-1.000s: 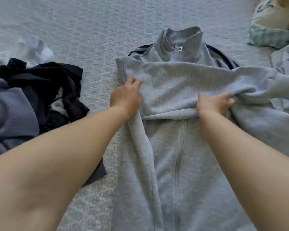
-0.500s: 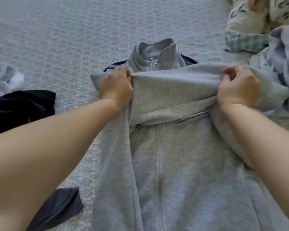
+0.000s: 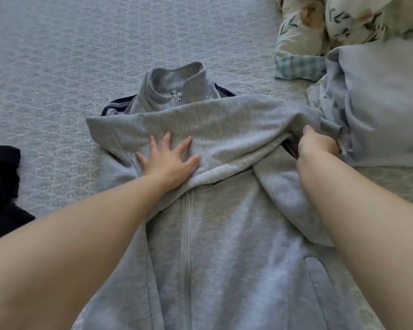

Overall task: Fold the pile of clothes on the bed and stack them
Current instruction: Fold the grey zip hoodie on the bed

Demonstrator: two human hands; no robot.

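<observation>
A grey zip-up jacket (image 3: 219, 253) lies face up on the bed with its collar (image 3: 177, 82) pointing away from me. One grey sleeve (image 3: 224, 125) is folded across the chest. My left hand (image 3: 169, 158) presses flat on that sleeve with fingers spread. My right hand (image 3: 315, 145) grips the jacket's fabric at the right shoulder fold, fingers partly tucked under the cloth.
A dark heap of clothes (image 3: 0, 186) sits at the left edge. A pale grey folded garment (image 3: 379, 103) lies to the right, with a floral pillow (image 3: 320, 27) behind it. The bed's pale textured cover (image 3: 81, 55) stretches behind the jacket.
My left hand has let go of the sleeve and now lies flat on it. My right hand has lowered the sleeve and still grips the fabric at the right shoulder.
</observation>
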